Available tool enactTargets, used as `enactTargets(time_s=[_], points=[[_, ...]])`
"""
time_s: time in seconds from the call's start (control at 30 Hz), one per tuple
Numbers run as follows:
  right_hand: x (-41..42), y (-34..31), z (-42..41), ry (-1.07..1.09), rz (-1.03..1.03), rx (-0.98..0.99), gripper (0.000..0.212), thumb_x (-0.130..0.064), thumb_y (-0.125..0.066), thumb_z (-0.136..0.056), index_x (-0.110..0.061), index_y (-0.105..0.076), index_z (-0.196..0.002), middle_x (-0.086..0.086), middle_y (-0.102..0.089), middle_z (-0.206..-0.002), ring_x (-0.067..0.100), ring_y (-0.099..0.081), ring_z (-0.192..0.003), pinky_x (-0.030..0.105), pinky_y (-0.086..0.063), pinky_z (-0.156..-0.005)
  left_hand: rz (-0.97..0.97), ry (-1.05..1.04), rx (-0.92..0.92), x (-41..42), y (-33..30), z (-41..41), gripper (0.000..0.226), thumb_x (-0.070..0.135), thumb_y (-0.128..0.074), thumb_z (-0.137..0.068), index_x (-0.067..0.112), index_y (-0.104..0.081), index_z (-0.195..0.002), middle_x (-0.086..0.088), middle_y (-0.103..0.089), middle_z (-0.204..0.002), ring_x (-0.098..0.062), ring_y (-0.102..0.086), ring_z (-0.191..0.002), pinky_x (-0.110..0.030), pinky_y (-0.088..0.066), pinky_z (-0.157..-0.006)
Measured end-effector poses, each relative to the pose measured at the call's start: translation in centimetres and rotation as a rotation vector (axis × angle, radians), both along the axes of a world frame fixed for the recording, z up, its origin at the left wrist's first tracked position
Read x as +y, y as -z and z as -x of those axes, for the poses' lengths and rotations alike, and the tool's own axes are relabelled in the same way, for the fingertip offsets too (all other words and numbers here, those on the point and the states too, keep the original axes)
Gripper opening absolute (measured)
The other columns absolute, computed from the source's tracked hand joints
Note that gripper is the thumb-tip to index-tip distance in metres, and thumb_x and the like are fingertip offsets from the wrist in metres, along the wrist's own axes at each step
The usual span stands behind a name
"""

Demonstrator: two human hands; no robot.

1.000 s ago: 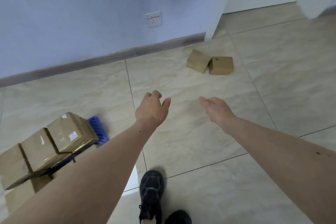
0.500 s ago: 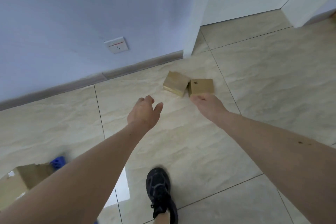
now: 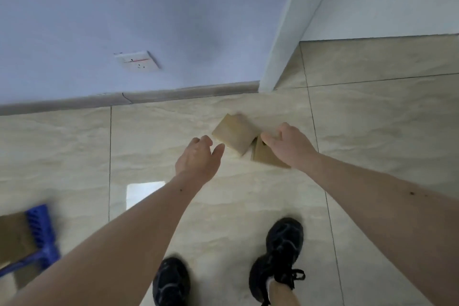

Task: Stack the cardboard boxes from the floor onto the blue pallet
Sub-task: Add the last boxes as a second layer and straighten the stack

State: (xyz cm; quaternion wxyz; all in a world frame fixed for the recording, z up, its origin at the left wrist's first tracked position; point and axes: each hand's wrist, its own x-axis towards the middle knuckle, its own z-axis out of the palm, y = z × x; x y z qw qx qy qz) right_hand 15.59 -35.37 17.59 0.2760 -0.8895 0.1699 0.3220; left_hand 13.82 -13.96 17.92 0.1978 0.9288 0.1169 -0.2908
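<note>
The tiled floor [image 3: 248, 206] filled most of the view and met a pale blue wall [image 3: 124, 7] along a grey skirting board [image 3: 173, 94]; everything else is placed here from that skirting board. Well out from it, at the lower left edge of the frame, a corner of the blue pallet [image 3: 41, 231] showed with a cardboard box [image 3: 12, 236] already sitting on it, so part of the stacking seemed done. Two dark shoes [image 3: 278, 256] stood far from the board with toes pointing toward it, which suggested the person had stepped in to reach. Near the board, close to where the wall turned a corner, two small cardboard boxes lay touching on the tiles: the left box [image 3: 234, 135], turned at an angle, and the right box [image 3: 265, 156], mostly covered. The right hand [image 3: 290, 146] lay over that right box with fingers curved downward, though blur hid whether it gripped or only touched. The left hand [image 3: 198, 159] hovered just short of the left box, fingers spread and loosely curved, holding nothing, probably shaped to clasp the box's near side. A wall socket [image 3: 137, 61] sat above the board on the wall.
</note>
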Motion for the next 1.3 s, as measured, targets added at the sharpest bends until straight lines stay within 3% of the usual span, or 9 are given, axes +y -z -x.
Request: enactTargets(time_s=[0.17, 0.43, 0.63, 0.73, 0.87, 1.03, 1.2, 1.3], points=[[-0.9, 5.4, -4.1, -0.148, 0.020, 0.063, 0.078, -0.068, -0.040, -0.087, -0.014, -0.038, -0.142, 0.010, -0.048, -0.138, 0.031, -0.048, -0.125, 0.049, -0.041, -0.102, 0.029, -0.159, 0.058, -2.4, 5.7, -0.9, 0.047, 0.051, -0.038, -0.097, 0.018, -0.052, -0.127, -0.002, -0.051, -0.125, -0.024, -0.053, -0.114, -0.037, -0.041, -0.086], [1.2, 16.7, -8.7, -0.388, 0.102, 0.079, 0.079, -0.072, -0.032, -0.089, -0.017, -0.037, -0.145, 0.010, -0.043, -0.146, 0.033, -0.041, -0.133, 0.049, -0.037, -0.106, -0.011, -0.296, 0.115, -3.7, 17.1, -2.3, 0.062, 0.055, -0.027, -0.099, 0.002, -0.057, -0.113, -0.015, -0.055, -0.116, -0.034, -0.052, -0.112, -0.041, -0.040, -0.086], [2.6, 22.3, -9.7, -0.456, 0.136, 0.157, 0.088, -0.080, -0.023, -0.083, -0.016, -0.050, -0.137, 0.013, -0.054, -0.134, 0.034, -0.051, -0.120, 0.047, -0.044, -0.098, 0.091, -0.374, 0.214, -4.6, 22.8, -3.0, 0.072, 0.060, -0.022, -0.097, -0.001, -0.053, -0.120, -0.022, -0.058, -0.119, -0.039, -0.055, -0.110, -0.044, -0.043, -0.091], [2.8, 23.5, -9.5, -0.453, 0.111, 0.194, 0.086, -0.079, -0.022, -0.085, -0.018, -0.050, -0.137, 0.013, -0.052, -0.135, 0.034, -0.050, -0.122, 0.047, -0.041, -0.101, 0.191, -0.428, 0.186, -5.2, 24.0, -3.4, 0.062, 0.048, -0.019, -0.103, 0.002, -0.046, -0.135, -0.025, -0.054, -0.127, -0.040, -0.050, -0.118, -0.042, -0.037, -0.096], [3.6, 23.0, -9.0, -0.412, 0.053, 0.191, 0.081, -0.075, -0.025, -0.089, -0.014, -0.049, -0.136, 0.013, -0.055, -0.133, 0.035, -0.053, -0.118, 0.047, -0.043, -0.100, 0.246, -0.513, 0.174, -4.9, 23.3, -3.5, 0.065, 0.051, -0.020, -0.102, -0.002, -0.048, -0.129, -0.023, -0.054, -0.130, -0.038, -0.050, -0.119, -0.041, -0.038, -0.096], [6.0, 18.6, -8.9, -0.286, -0.058, 0.172, 0.087, -0.078, -0.034, -0.085, -0.015, -0.039, -0.145, 0.012, -0.047, -0.145, 0.032, -0.048, -0.129, 0.042, -0.039, -0.103, 0.292, -0.602, 0.136, -2.4, 18.7, -3.2, 0.068, 0.058, -0.023, -0.098, 0.001, -0.046, -0.128, -0.022, -0.052, -0.131, -0.036, -0.048, -0.121, -0.041, -0.036, -0.099], [9.8, 11.6, -9.0, -0.184, -0.141, 0.170, 0.095, -0.085, -0.037, -0.075, -0.018, -0.036, -0.142, 0.008, -0.048, -0.141, 0.031, -0.049, -0.126, 0.043, -0.038, -0.103, 0.332, -0.677, 0.032, 1.6, 12.0, -3.0, 0.064, 0.065, -0.028, -0.094, 0.006, -0.044, -0.115, -0.016, -0.056, -0.116, -0.034, -0.053, -0.105, -0.040, -0.040, -0.085], [12.5, 7.3, -8.7, -0.133, -0.189, 0.147, 0.100, -0.093, -0.036, -0.059, -0.021, -0.043, -0.128, 0.005, -0.056, -0.127, 0.031, -0.057, -0.112, 0.048, -0.043, -0.099, 0.374, -0.716, -0.030, 4.0, 7.6, -2.7, 0.061, 0.066, -0.029, -0.093, 0.008, -0.041, -0.111, -0.014, -0.056, -0.109, -0.032, -0.054, -0.098, -0.038, -0.040, -0.079]])
